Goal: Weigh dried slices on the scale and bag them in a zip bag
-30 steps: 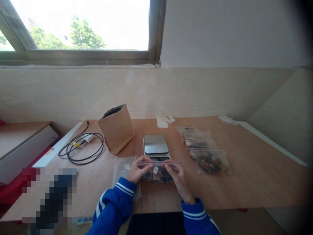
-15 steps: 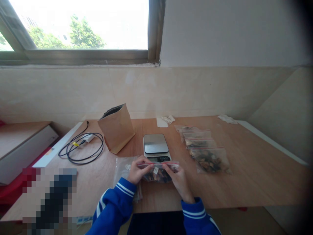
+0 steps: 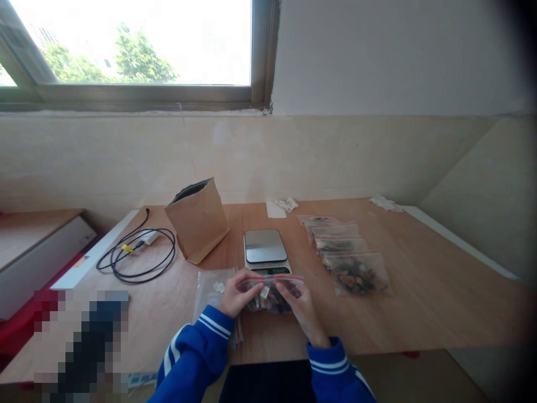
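Both bare hands are engaged on one clear zip-lock bag (image 3: pixel 272 305), held at the near side of the digital kitchen scale (image 3: pixel 265 246), in front of the operator. The left hand (image 3: pixel 239 294) is clamped on the bag's top edge, thumb toward the operator and fingers behind. The right hand (image 3: pixel 298 298) pinches the same edge farther along, its thumb nearer the middle.

The step in hand is judged to be work along the red zip strip (image 3: pixel 289 277); whether the strip is closed at every point cannot be told. In this inspector's judgement, the next move calls for firm thumb pressure along the strip, with the left grip steadying it.

The bag's strip spans both grips; its body, with dark and brown dried pieces and a small white label (image 3: pixel 264 292), hangs below and between the hands. Its upper part overlaps the scale's display end in view; contact with the scale or table (image 3: pixel 419 302) cannot be confirmed.

Filled zip-lock bags (image 3: pixel 358 275) lie overlapped to the right. Flat clear bags (image 3: pixel 207 282) lie by the left hand, with a kraft paper pouch (image 3: pixel 199 226) standing beyond them.
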Motion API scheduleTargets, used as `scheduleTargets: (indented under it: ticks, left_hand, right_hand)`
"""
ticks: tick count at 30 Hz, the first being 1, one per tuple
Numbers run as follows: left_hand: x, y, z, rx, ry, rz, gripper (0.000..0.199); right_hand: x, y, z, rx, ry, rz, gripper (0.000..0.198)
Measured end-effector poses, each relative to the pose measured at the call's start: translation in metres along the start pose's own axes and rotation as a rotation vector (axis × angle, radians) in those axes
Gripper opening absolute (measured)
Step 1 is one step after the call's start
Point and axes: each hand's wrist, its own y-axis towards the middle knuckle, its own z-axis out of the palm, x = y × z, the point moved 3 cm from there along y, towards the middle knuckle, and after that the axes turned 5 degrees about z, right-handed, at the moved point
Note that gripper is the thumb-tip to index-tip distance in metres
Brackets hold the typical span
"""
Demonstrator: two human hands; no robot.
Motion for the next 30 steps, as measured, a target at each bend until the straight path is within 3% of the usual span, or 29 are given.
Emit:
scheduleTargets:
  ticks: [4, 12, 20, 30]
  left_hand:
    - [-0.003, -0.001, 0.0, -0.023, 0.045, 0.061, 0.023]
    - [-0.006, -0.002, 0.0, -0.027, 0.043, 0.142, 0.018]
    - [-0.003, -0.003, 0.001, -0.032, 0.02, 0.115, 0.017]
    - [-0.007, -0.002, 0.003, -0.02, 0.006, 0.047, 0.025]
  right_hand:
    - [0.002, -0.001, 0.007, 0.062, -0.037, -0.002, 0.034]
    - [0.009, -0.002, 0.011, 0.0, -0.158, -0.156, 0.016]
    - [0.011, -0.007, 0.016, -0.113, -0.217, -0.239, 0.012]
    - [0.011, -0.006, 0.014, -0.034, -0.252, -0.207, 0.02]
